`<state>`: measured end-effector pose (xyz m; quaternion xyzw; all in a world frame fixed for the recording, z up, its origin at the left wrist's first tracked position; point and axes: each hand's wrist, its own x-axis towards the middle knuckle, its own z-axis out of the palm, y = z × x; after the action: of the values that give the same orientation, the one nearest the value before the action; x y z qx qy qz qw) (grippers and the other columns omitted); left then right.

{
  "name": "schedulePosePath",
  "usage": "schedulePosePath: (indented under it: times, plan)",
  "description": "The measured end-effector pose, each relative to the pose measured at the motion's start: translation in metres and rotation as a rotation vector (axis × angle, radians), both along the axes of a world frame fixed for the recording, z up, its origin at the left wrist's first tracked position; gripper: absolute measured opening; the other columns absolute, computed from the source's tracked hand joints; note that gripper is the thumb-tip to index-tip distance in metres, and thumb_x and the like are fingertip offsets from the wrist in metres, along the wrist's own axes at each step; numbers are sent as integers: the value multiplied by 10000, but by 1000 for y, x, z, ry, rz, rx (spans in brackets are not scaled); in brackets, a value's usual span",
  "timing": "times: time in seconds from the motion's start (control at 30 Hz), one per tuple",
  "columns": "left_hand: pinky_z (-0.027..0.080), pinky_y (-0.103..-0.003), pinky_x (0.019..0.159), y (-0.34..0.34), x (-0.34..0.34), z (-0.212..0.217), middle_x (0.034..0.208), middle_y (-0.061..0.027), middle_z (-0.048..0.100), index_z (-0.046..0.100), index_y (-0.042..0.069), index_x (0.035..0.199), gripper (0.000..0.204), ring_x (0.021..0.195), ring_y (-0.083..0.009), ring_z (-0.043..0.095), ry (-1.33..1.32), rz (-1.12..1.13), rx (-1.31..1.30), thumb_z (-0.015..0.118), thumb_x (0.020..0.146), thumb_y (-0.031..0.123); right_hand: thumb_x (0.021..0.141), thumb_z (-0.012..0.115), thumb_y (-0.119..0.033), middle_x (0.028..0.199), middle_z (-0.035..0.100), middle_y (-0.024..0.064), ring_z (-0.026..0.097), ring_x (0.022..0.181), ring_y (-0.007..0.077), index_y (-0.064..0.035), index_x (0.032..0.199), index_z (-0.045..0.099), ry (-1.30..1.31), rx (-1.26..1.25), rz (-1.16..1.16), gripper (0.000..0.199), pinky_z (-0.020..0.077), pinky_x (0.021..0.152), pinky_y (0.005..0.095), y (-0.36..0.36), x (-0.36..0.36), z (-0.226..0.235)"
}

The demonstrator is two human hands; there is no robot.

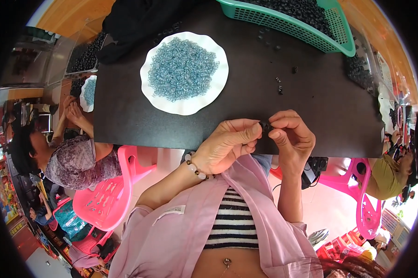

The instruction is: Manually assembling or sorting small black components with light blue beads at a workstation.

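Note:
My left hand pinches a small black piece between thumb and index finger, above the near edge of the dark table. My right hand meets it there, its thumb and fingertips closed on the other side of the same piece. Fingertips cover much of the piece, so its exact kind cannot be made out. Beyond my left hand stands a white scalloped plate, heaped with small shiny bluish coils. A few loose small coils lie on the table beyond my right hand.
A green plastic basket of small black pieces stands at the far right, with scattered black pieces before it. Black cloth lies at the far left. Another person works at left, near a pink chair; someone else sits right.

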<state>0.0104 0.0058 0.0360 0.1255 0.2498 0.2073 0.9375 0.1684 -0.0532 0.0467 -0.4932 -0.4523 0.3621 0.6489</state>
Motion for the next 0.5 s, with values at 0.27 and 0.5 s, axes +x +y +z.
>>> schedulePosePath:
  times: [0.27,0.5]
  plan:
    - [448,-219,655,1,-2,-2,787,-3,625,662,50,977,179,704,-90,543,4,9,14,664,876,197,735,754,-5,893,633,97,563,807,143,6,842,652,-138,-8,-16,148,450,712,249,1,0,4]
    - [448,-219,639,4,-5,1,773,4,617,671,47,962,167,683,-88,532,91,8,96,680,866,183,722,770,-32,860,627,93,546,781,138,4,827,646,-237,-19,-3,166,434,684,241,1,1,10]
